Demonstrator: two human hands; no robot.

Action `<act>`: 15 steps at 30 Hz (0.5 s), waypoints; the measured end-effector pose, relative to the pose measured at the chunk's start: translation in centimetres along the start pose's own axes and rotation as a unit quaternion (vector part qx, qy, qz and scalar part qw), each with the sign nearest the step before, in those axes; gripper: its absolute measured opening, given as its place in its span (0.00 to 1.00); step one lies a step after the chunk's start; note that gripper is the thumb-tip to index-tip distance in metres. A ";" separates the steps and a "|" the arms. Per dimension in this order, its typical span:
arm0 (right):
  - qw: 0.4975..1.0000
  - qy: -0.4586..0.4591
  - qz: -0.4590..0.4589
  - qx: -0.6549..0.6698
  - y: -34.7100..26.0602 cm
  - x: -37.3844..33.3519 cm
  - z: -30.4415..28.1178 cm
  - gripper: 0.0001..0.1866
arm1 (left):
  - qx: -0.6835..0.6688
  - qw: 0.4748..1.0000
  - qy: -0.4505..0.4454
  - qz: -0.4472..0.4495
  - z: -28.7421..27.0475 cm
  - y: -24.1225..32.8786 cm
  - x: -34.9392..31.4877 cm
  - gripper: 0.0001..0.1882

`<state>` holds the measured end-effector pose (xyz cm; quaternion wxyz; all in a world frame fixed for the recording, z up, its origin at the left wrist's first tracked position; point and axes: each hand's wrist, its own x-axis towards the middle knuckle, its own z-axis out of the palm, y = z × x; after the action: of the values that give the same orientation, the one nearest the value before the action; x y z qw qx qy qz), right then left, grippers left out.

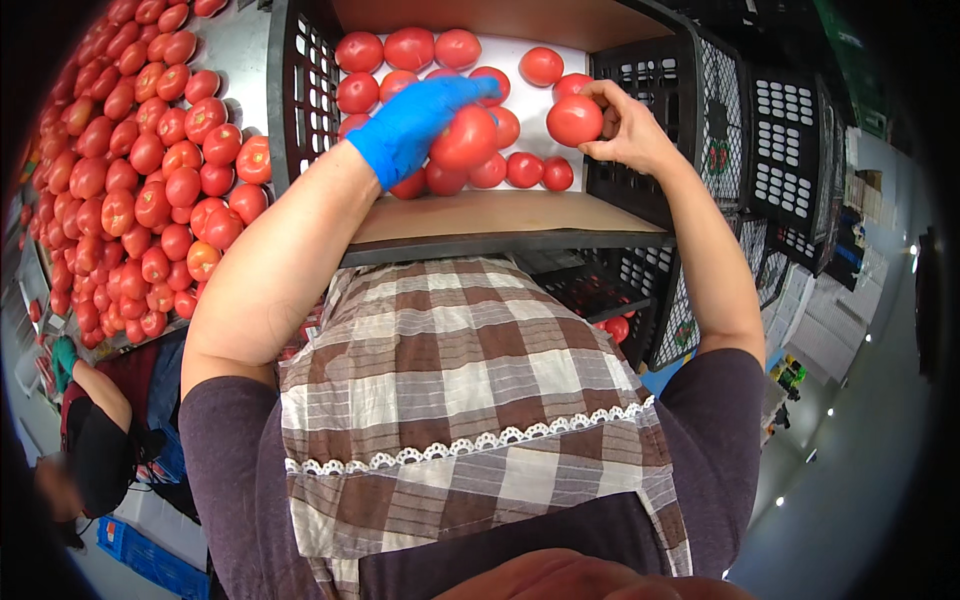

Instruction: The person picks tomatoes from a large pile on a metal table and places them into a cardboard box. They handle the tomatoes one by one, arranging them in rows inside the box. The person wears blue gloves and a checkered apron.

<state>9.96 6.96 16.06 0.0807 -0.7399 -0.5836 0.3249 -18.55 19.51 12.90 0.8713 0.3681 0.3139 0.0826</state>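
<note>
The workroom is crowded: at ten o'clock a bright table (236, 60) carries a great spread of tomatoes (130, 180), while stacked baskets (785, 150) stand at two o'clock. Straight ahead, at twelve, sits a black crate (470, 243) lined with brown card (520, 212), part-filled with tomatoes lying on its white bottom.

The bare right hand (632, 130) has its thumb and fingers clamped on a round tomato (574, 121), toward the crate's three o'clock side. The gloved left hand (415, 120) reaches in from nine; a big tomato (464, 140) shows against it, but I can't tell whether those fingers grip it.

To my eye, good work here means a light pinch, lowering each fruit until it rests before letting go, and using the white gaps near one o'clock rather than pressing neighbours.
</note>
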 end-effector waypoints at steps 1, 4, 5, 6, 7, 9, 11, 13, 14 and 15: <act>0.995 0.012 0.014 0.093 -0.8 -0.3 0.1 0.39 | -0.009 0.999 -0.010 -0.040 0.3 -0.1 -0.1 0.24; 0.969 0.115 -0.155 0.154 -3.5 -0.9 1.6 0.39 | -0.020 0.993 -0.061 -0.104 0.6 -0.2 -0.7 0.27; 0.962 0.132 -0.188 0.145 -4.3 -1.1 2.1 0.39 | -0.043 0.991 -0.079 -0.101 0.7 -0.2 -0.9 0.28; 0.952 0.139 -0.240 0.133 -4.9 -1.1 2.4 0.39 | -0.076 0.986 -0.113 -0.094 0.7 -0.2 -1.1 0.28; 0.949 0.137 -0.262 0.107 -5.2 -1.0 2.6 0.40 | -0.102 0.983 -0.121 -0.088 0.7 -0.2 -1.3 0.30; 0.957 0.112 -0.244 0.105 -4.7 -0.5 2.8 0.40 | -0.061 0.988 -0.130 -0.057 0.7 -0.1 -1.5 0.31; 0.970 0.059 -0.186 0.146 -2.7 0.4 3.2 0.41 | -0.030 0.991 -0.130 -0.017 0.7 -0.2 -1.4 0.31; 0.996 -0.068 -0.047 -0.018 0.3 2.1 4.1 0.41 | -0.003 0.993 -0.111 0.037 0.9 -0.3 -1.1 0.32; 0.986 -0.134 0.013 -0.101 2.0 2.7 4.9 0.41 | 0.006 0.994 -0.100 0.049 0.9 -0.4 -0.9 0.32; 0.962 -0.197 0.042 -0.182 3.6 3.0 6.4 0.41 | 0.016 0.994 -0.089 0.061 0.9 -0.5 -0.7 0.32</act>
<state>9.53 6.98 8.19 -0.1853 -0.6871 -0.6060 0.3555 -18.59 18.38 13.38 0.8833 0.4060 0.2134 0.0972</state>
